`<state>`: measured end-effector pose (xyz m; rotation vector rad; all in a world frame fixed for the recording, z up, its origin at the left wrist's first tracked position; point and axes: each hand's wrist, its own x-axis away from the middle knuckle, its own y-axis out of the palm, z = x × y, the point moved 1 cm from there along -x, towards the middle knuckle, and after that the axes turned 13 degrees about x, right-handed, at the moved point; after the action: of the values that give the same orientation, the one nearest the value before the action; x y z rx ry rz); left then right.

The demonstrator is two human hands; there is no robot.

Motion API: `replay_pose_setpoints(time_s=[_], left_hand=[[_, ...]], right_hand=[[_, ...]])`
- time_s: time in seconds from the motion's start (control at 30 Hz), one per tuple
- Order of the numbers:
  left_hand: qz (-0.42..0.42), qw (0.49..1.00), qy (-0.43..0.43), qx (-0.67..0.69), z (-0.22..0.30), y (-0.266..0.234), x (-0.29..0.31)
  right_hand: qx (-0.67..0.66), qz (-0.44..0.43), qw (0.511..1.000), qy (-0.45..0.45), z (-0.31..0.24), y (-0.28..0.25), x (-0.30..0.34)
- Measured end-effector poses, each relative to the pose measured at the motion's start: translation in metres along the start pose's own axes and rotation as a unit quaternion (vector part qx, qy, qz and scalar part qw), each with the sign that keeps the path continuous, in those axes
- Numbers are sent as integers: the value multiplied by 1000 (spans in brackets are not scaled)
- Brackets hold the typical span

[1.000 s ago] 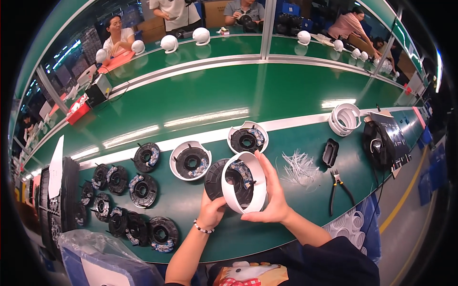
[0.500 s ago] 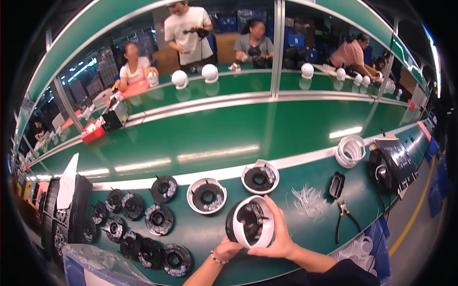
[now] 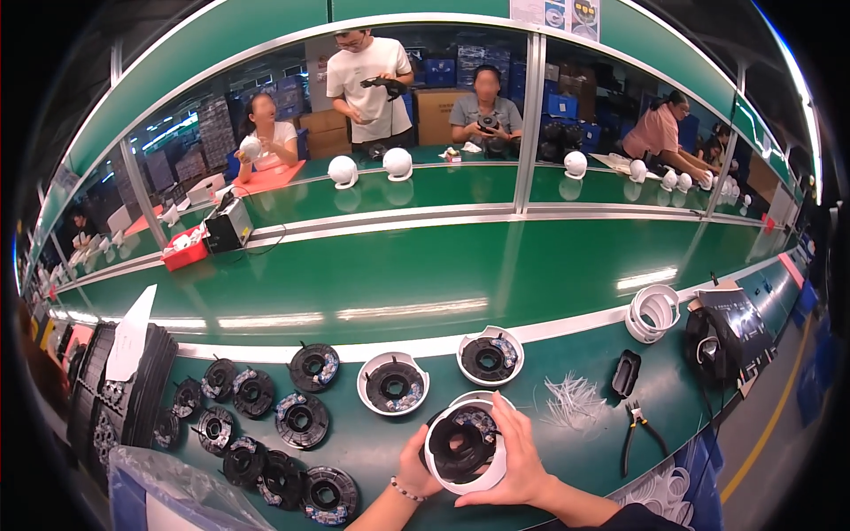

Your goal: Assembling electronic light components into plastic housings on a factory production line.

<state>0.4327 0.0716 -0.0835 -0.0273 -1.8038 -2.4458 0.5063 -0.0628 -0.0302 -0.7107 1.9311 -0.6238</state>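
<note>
Both my hands hold a round white housing close to the bench's front edge. Its open side is tilted up toward me, and a black disc-shaped part with a central hole and small circuit boards sits inside. My left hand grips the left side, its fingertips partly hidden behind. The right hand wraps the right rim, fingers on top and thumb beneath. Just beyond them are a white housing and a second white housing, each with a black disc inside.
Several black discs lie at left, beside a black tray stack. To the right are clear ties, a small black tray, cutting pliers and stacked white rings. Co-workers sit and stand across the green belt.
The housing has turned in my hands, so its open side and the black disc now face me more. My left hand has moved up along its side. The view has shifted slightly.
</note>
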Motion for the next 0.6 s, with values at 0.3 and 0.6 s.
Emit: replay_pose_setpoints(time_s=[0.3, 0.6], left_hand=[[10, 999, -32, 13, -3, 1, 3], [3, 997, -4, 72, -7, -13, -5]], right_hand=[[2, -64, 996, -59, 3, -8, -7], [-29, -142, 988, -62, 17, -13, -15]])
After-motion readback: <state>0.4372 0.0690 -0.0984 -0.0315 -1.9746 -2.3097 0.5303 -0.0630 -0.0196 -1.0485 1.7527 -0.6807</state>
